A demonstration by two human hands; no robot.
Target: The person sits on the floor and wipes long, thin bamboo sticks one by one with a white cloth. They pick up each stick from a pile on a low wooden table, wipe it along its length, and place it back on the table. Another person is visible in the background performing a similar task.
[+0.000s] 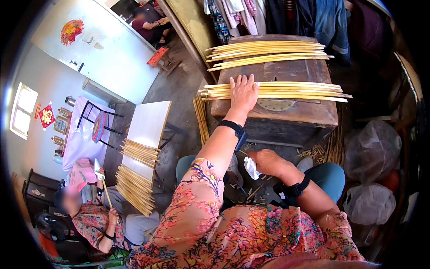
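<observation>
My left hand point(244, 92) lies palm down, fingers spread, on the left part of a row of peeled, pale yellow sticks point(302, 90) on an old wooden chest point(262, 116). Farther back on the same chest lies another group of similar sticks point(268, 50). My right hand point(268, 162) is low in front of the chest, closed on a white cloth point(251, 168); a thin piece sticks out at its left, too small to name. Both wrists wear black bands.
A tied bundle of sticks point(201, 119) leans left of the chest; cut pieces point(312, 153) litter the floor. At left, a co-worker point(100, 218) holds a stick beside a white board point(147, 124) bearing more sticks. Plastic bags point(369, 203) stand right; another person point(147, 27) sits beyond the doorway.
</observation>
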